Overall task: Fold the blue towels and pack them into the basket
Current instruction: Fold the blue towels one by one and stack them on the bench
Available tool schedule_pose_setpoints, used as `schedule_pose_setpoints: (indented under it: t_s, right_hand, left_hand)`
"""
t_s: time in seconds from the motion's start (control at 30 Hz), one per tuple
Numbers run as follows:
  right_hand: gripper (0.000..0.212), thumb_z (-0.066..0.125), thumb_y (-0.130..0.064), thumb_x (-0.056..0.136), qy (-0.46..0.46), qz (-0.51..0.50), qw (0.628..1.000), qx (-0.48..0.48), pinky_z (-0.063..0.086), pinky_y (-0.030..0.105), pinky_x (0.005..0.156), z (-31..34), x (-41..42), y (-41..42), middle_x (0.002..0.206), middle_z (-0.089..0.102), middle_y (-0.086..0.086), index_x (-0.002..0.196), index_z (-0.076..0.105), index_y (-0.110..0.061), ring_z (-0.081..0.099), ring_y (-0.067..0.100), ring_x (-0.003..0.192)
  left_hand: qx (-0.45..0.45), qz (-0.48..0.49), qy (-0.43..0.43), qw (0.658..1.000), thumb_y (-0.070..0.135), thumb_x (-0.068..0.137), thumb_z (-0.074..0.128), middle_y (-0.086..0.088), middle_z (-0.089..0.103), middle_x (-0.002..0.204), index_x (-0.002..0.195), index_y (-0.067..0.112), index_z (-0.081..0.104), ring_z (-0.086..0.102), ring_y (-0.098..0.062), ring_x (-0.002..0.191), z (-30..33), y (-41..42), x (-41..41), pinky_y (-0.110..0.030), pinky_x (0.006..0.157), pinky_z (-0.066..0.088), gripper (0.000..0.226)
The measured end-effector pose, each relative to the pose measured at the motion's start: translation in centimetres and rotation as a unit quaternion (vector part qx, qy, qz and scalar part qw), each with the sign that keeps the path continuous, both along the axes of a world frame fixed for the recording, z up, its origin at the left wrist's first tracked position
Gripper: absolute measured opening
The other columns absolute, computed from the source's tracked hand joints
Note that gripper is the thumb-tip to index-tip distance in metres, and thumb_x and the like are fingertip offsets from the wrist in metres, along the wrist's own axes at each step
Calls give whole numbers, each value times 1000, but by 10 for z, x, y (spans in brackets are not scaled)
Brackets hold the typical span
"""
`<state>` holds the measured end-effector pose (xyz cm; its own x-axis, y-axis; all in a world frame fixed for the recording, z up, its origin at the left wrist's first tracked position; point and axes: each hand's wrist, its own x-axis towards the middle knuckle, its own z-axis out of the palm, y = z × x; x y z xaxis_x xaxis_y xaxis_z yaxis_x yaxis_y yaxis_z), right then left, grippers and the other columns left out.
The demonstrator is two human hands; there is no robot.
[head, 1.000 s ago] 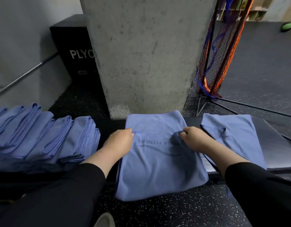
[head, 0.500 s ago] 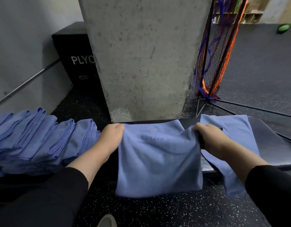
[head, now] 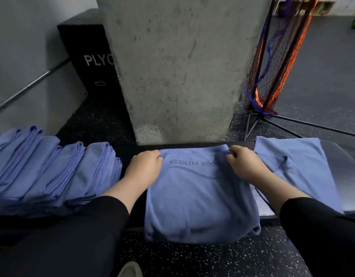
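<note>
A blue towel (head: 198,200) with a dark printed logo lies folded across the black bench (head: 132,148), its near part hanging over the front edge. My left hand (head: 143,166) pinches the towel's far left corner. My right hand (head: 246,164) pinches its far right corner. A row of folded blue towels (head: 52,166) lies on the left. Another blue towel (head: 298,168) lies spread on the bench at the right. No basket is in view.
A concrete pillar (head: 180,66) stands right behind the bench. A black plyo box (head: 88,60) sits behind it on the left. An orange and blue net on a metal stand (head: 270,56) is at the right. A shoe tip (head: 130,269) shows below.
Half a second ago both hands held the towel's edge lifted and pulled wide. Now that edge is laid down on the far side, logo up, and the hands are closer together.
</note>
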<state>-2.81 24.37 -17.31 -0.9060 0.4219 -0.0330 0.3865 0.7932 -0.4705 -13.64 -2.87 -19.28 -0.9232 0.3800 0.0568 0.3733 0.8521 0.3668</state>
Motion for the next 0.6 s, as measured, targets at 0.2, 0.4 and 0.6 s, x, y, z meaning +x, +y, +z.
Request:
schedule_pose_setpoints:
  t_s: [0.2, 0.4, 0.6]
  right_hand:
    - [26, 49, -21, 95, -48, 38, 997, 55, 35, 34, 67, 12, 7, -9, 94, 68, 16, 69, 44, -20, 57, 35, 84]
    - [23, 40, -23, 102, -20, -16, 999, 20, 33, 35, 67, 0, 2, 7, 76, 54, 6, 81, 42, -15, 53, 33, 79]
    - [23, 41, -22, 101, 6, -60, 998, 18, 34, 33, 69, -11, -10, 12, 89, 65, 16, 78, 41, -17, 57, 34, 81]
  left_hand:
    - [-59, 6, 27, 998, 25, 100, 43, 1, 54, 72, 76, 14, 50, 58, -32, 79, 5, -12, 10, -35, 65, 30, 27]
    - [-38, 55, -10, 998, 26, 102, 40, -2, 59, 81, 81, 15, 51, 56, -33, 81, 9, -11, 3, -37, 67, 43, 26]
    - [-70, 90, 1, 993, 22, 104, 42, -5, 61, 91, 93, 15, 59, 53, -29, 80, 9, -1, -8, -35, 66, 40, 21]
